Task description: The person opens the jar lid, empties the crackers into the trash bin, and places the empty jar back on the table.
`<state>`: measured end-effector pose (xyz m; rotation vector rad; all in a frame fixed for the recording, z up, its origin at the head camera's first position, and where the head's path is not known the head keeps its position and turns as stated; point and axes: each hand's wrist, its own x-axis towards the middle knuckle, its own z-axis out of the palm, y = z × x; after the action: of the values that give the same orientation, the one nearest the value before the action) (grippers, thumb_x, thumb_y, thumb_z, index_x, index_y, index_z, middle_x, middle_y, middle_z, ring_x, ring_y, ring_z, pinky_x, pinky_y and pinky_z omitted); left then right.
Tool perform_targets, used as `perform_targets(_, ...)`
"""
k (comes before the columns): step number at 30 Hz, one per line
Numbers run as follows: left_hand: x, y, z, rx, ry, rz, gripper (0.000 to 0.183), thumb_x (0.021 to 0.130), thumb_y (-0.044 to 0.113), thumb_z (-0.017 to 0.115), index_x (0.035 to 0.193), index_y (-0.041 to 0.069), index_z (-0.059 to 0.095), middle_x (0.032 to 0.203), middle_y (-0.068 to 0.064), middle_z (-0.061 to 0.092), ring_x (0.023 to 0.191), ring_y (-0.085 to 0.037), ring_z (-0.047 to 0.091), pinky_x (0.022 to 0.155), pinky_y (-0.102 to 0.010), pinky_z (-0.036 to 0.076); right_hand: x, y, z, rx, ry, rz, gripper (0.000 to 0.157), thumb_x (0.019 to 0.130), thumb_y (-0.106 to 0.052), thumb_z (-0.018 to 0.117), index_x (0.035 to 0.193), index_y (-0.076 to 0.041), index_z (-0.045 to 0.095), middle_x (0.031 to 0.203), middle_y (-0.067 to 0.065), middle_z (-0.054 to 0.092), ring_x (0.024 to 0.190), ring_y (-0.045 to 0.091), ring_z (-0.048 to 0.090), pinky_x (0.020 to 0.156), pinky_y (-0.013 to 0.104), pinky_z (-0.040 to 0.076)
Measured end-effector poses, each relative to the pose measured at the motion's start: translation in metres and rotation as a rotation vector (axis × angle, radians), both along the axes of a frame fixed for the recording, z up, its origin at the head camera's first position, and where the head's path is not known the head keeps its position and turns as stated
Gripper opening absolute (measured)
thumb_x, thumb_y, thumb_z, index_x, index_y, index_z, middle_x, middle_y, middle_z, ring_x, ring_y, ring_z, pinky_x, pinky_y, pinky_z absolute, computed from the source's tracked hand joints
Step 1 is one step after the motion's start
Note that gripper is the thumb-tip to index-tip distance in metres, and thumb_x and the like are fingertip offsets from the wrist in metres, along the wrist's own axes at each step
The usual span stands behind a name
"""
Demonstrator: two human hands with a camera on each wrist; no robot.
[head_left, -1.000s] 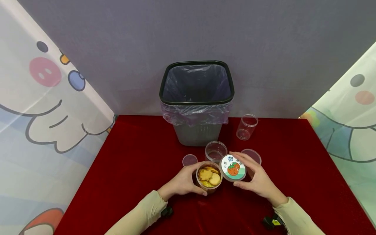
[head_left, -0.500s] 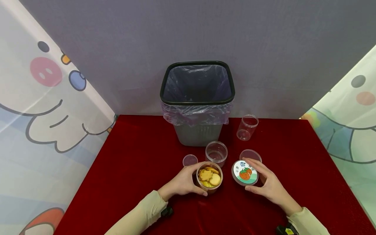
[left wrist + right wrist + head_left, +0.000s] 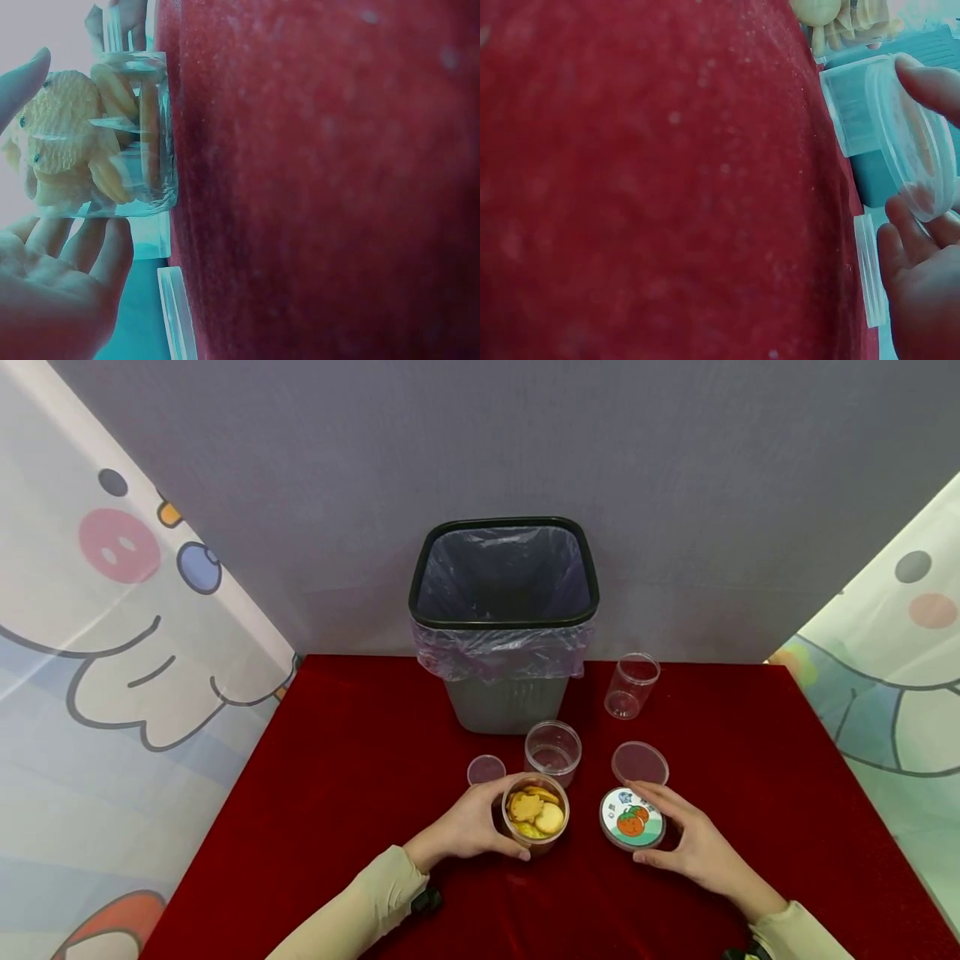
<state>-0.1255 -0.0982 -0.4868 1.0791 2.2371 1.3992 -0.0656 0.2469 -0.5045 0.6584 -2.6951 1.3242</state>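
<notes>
My left hand (image 3: 468, 822) grips the side of a clear plastic jar (image 3: 171, 135), thumb at the front and fingers behind. Cookies (image 3: 528, 808) fill the jar, whose top is uncovered. To its right, my right hand (image 3: 697, 843) pinches a round lid (image 3: 632, 820) by the rim between thumb and fingers. The lid carries a label with orange fruit on white and green. The right wrist view has this lid (image 3: 911, 142) held tilted, raised off the cloth. Just behind the cookie jar stands a second clear jar (image 3: 566, 768), uncovered.
A small clear lid (image 3: 486, 768) lies left of the second jar, a larger one (image 3: 640, 762) right of it, behind the held lid. A taller clear jar (image 3: 632, 681) stands at the back right. A bag-lined bin (image 3: 506, 706) stands at the back of the red cloth (image 3: 360, 735).
My right hand has carried the labelled lid away from the cookie jar, rightward and toward me, uncovering more of the clear lid behind. The left hand and jar have stayed in place.
</notes>
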Motion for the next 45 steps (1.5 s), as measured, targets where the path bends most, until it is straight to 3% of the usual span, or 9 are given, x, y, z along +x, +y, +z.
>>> perform_targets(11, 0.0, 0.001, 0.003, 0.002, -0.015, -0.001, 0.095, 0.062, 0.025, 0.089, 0.141, 0.033, 0.036, 0.134, 0.015, 0.046, 0.121, -0.006, 0.046, 0.099, -0.029, 0.04, 0.002, -0.001, -0.001, 0.149, -0.032, -0.004, 0.089, 0.065, -0.048, 0.081, 0.141, -0.021, 0.043, 0.138, 0.003, 0.045, 0.122, 0.016, 0.043, 0.093, 0.007, 0.027)
perform_targets(16, 0.004, 0.0, 0.016, 0.014, -0.01, -0.01, 0.093, 0.063, 0.021, 0.088, 0.141, 0.026, 0.038, 0.134, 0.009, 0.048, 0.12, -0.008, 0.047, 0.099, -0.029, 0.04, 0.001, 0.001, -0.004, 0.159, -0.017, 0.005, 0.09, 0.065, -0.048, 0.081, 0.141, -0.021, 0.042, 0.138, 0.002, 0.044, 0.122, 0.013, 0.042, 0.093, 0.007, 0.028)
perform_targets(18, 0.004, 0.0, 0.016, 0.014, -0.018, -0.01, 0.093, 0.063, 0.02, 0.088, 0.141, 0.026, 0.038, 0.134, 0.009, 0.048, 0.12, -0.009, 0.048, 0.099, -0.03, 0.04, 0.0, 0.001, -0.005, 0.162, -0.016, 0.007, 0.091, 0.064, -0.048, 0.082, 0.141, -0.021, 0.043, 0.139, 0.001, 0.044, 0.123, 0.012, 0.042, 0.093, 0.008, 0.029)
perform_targets(22, 0.001, 0.0, 0.003, 0.015, -0.027, -0.007, 0.095, 0.062, 0.023, 0.089, 0.141, 0.033, 0.036, 0.134, 0.013, 0.047, 0.12, -0.007, 0.047, 0.099, -0.029, 0.04, 0.0, 0.002, -0.005, 0.168, -0.039, -0.002, 0.09, 0.064, -0.048, 0.082, 0.141, -0.023, 0.043, 0.139, -0.001, 0.044, 0.123, 0.01, 0.042, 0.093, 0.01, 0.031)
perform_targets(30, 0.001, 0.0, 0.001, 0.016, -0.044, -0.007, 0.096, 0.062, 0.023, 0.089, 0.141, 0.033, 0.036, 0.134, 0.013, 0.048, 0.121, -0.007, 0.047, 0.099, -0.03, 0.039, -0.002, 0.004, -0.002, 0.139, 0.004, 0.001, 0.08, 0.07, -0.036, 0.082, 0.139, -0.018, 0.045, 0.137, 0.002, 0.046, 0.121, 0.004, 0.041, 0.092, 0.006, 0.029)
perform_targets(36, 0.001, 0.0, 0.0, 0.016, -0.048, -0.01, 0.095, 0.062, 0.024, 0.089, 0.141, 0.033, 0.036, 0.134, 0.013, 0.047, 0.121, -0.007, 0.046, 0.1, -0.03, 0.039, -0.008, 0.004, 0.011, 0.067, 0.03, -0.008, 0.067, 0.078, -0.016, 0.077, 0.138, -0.008, 0.046, 0.129, 0.006, 0.053, 0.113, 0.014, 0.051, 0.085, 0.015, 0.044)
perform_targets(40, 0.002, 0.0, 0.002, 0.019, -0.05, -0.008, 0.095, 0.062, 0.022, 0.089, 0.14, 0.032, 0.037, 0.134, 0.011, 0.048, 0.121, -0.007, 0.046, 0.1, -0.03, 0.039, -0.017, 0.003, 0.026, 0.071, 0.059, -0.061, 0.06, 0.083, -0.013, 0.072, 0.137, -0.012, 0.047, 0.121, 0.005, 0.058, 0.106, 0.017, 0.056, 0.079, 0.026, 0.05)
perform_targets(45, 0.007, 0.001, 0.018, 0.035, -0.054, -0.011, 0.093, 0.063, 0.015, 0.088, 0.141, 0.023, 0.039, 0.134, 0.002, 0.05, 0.12, -0.011, 0.048, 0.1, -0.03, 0.039, -0.031, -0.002, 0.052, 0.14, 0.13, -0.154, 0.055, 0.086, -0.019, 0.069, 0.136, -0.013, 0.048, 0.115, 0.002, 0.06, 0.096, 0.017, 0.058, 0.074, 0.032, 0.052)
